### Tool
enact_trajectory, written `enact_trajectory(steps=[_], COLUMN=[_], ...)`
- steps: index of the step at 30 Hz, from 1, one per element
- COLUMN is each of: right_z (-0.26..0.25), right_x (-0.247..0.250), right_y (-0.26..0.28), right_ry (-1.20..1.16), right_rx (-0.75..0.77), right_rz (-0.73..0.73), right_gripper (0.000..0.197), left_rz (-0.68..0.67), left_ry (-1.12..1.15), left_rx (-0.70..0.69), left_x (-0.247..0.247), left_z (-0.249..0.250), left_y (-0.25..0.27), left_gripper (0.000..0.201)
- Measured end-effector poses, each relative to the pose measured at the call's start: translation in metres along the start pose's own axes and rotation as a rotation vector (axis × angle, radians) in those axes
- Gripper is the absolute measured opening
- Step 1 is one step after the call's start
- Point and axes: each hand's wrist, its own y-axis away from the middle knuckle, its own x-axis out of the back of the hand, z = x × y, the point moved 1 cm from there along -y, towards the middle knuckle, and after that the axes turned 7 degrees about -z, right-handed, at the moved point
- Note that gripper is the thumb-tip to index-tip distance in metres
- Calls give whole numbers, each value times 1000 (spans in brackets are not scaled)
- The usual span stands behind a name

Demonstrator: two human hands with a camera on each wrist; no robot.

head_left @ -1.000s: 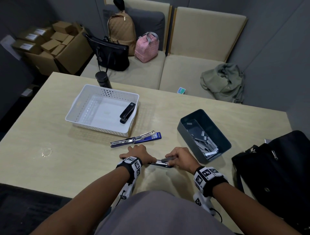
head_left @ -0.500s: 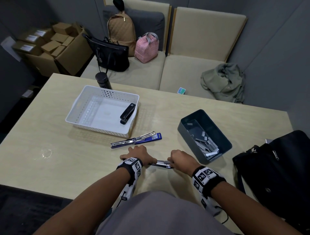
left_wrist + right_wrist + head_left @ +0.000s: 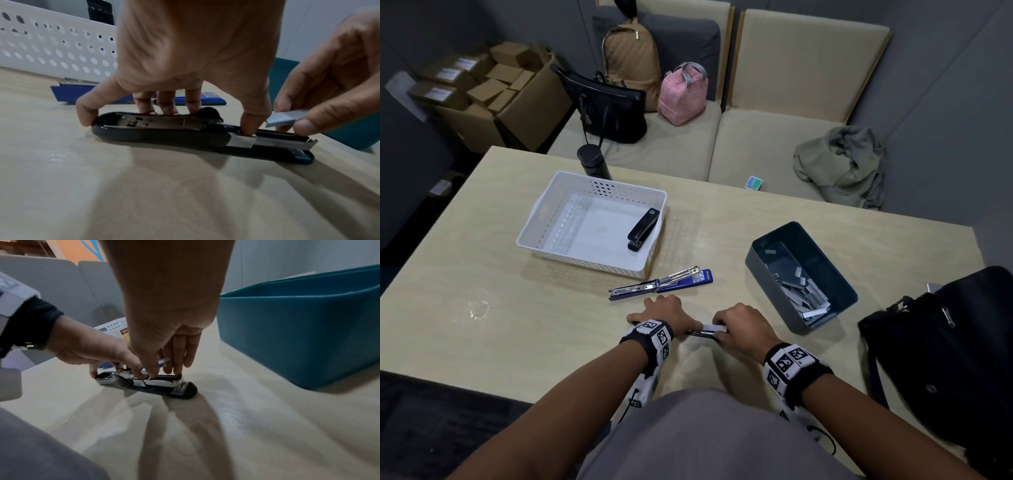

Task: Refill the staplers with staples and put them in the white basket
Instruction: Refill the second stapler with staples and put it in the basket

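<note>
Pale wood surface, cushioned bench behind. Far left, white basket with one closed black stapler inside. Just in front, blue stapler lying opened flat. Nearer, left hand with fingers clamped round opened black stapler lying flat. Right hand pinching staple strip over its tray. Teal bin of staples at right.

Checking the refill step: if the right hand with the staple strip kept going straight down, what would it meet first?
Most likely the open staple channel of the black stapler, which the left hand steadies, directly below the right hand.
</note>
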Motion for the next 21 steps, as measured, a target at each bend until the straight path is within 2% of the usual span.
enact_trajectory(steps=[8,21], right_z=[-1,5], right_x=[-12,-11], right_y=[-4,-4], right_ry=[-57,-135], right_rx=[-78,-95], right_rz=[26,56], right_gripper=[17,16], left_rz=[1,2], left_ry=[-6,-12], left_rx=[-3,-1], left_x=[0,-1], left_z=[-1,-1], left_y=[-1,-3], left_gripper=[66,67])
